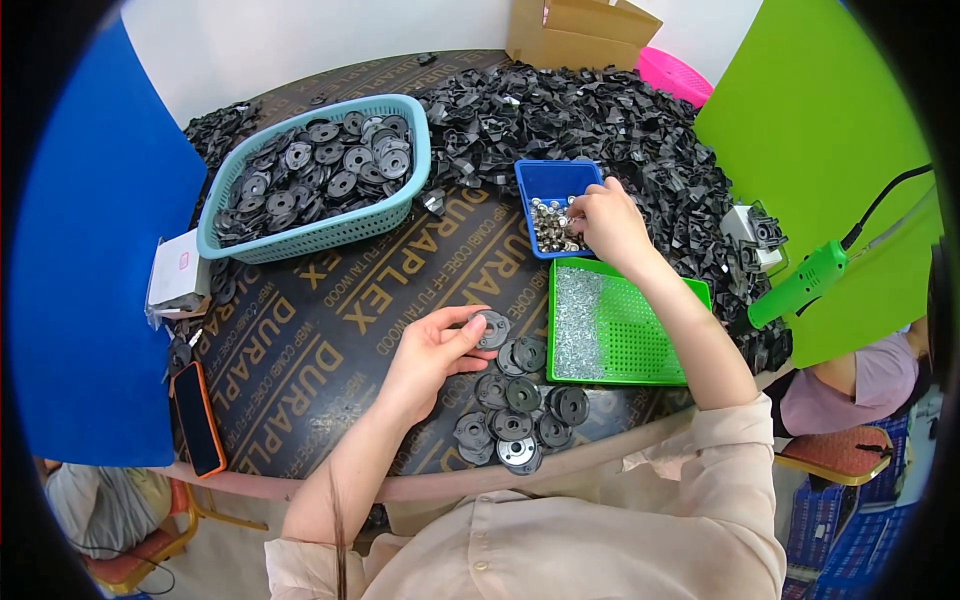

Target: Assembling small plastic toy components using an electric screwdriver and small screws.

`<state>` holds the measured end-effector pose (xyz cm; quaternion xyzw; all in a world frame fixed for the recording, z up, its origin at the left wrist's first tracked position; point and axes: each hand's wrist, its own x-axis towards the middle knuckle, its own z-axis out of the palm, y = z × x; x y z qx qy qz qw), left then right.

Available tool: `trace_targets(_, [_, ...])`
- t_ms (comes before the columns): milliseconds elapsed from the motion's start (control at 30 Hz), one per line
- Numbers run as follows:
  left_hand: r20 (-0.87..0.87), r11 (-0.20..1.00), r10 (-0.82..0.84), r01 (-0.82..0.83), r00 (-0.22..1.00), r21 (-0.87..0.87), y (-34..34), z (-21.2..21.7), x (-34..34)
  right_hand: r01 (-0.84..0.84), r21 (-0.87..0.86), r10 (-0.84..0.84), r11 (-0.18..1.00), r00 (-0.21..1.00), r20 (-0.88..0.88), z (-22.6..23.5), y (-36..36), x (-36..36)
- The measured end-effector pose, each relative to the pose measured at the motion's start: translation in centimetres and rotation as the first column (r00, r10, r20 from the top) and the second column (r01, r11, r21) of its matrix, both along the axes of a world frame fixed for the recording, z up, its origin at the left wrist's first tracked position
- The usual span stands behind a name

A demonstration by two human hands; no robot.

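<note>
Step in hand, by the look: picking parts for assembly. L hand point(432, 352), centre frame, fingers closed on one dark disc point(491, 329) by its edge, held just above the table point(300, 350). R hand point(603, 222), upper centre-right, reaches into the blue tray point(553, 182), fingertips pinched down among small silvery nuts point(550, 228); can't tell if one is actually caught yet. Hands well apart.

Next move prob. calls for: a clean pinch on one nut only, lift clear of the tray wall, bring R hand down-left to the disc and line the nut up w/ the disc's centre hole. L hand should keep the disc level.

Around: loose discs point(515, 410) lie in a cluster at lower centre, just below the L hand. Green tray point(640, 330) w/ a heap of tiny silver bits sits centre-right, directly under the R forearm, so a low sweep could scatter them. Teal basket point(315, 175) of more discs upper left. Big heap of black parts point(600, 120) across the top. Green tool point(805, 282) w/ cable at right. Phone point(198, 417) lower left, box point(580, 30) top. Another person's sleeve point(860, 385) at right edge, apart from the work.
</note>
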<state>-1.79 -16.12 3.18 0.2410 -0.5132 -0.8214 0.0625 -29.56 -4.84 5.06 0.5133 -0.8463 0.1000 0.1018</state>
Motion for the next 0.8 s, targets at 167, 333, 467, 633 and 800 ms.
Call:
trace_targets(167, [-0.010, 1.000, 0.001, -0.001, 1.000, -0.001, 0.0, -0.2, 0.1, -0.167, 0.038, 0.170, 0.985, 0.983, -0.063, 0.0, -0.5, 0.1])
trace_targets(333, [-0.014, 1.000, -0.009, 0.009, 1.000, -0.011, 0.0, -0.3, 0.0, -0.201, 0.149, 0.215, 0.968, 0.972, -0.091, -0.1, -1.0, -0.3])
trace_targets(467, [-0.005, 1.000, -0.012, 0.012, 1.000, -0.015, -0.2, -0.4, 0.0, -0.162, 0.081, 0.172, 0.983, 0.975, -0.140, -0.5, -1.3, -0.7])
trace_targets(633, [-0.003, 1.000, -0.011, 0.011, 1.000, 0.006, -0.2, -0.2, -0.1, -0.184, -0.085, 0.179, 0.979, 0.982, -0.055, -0.6, -1.5, -1.7])
trace_targets(800, [0.016, 1.000, -0.009, 0.009, 1.000, -0.004, -0.2, 0.0, 0.0, -0.068, -0.121, 0.104, 0.990, 0.941, 0.321, 0.1, -1.5, -1.6])
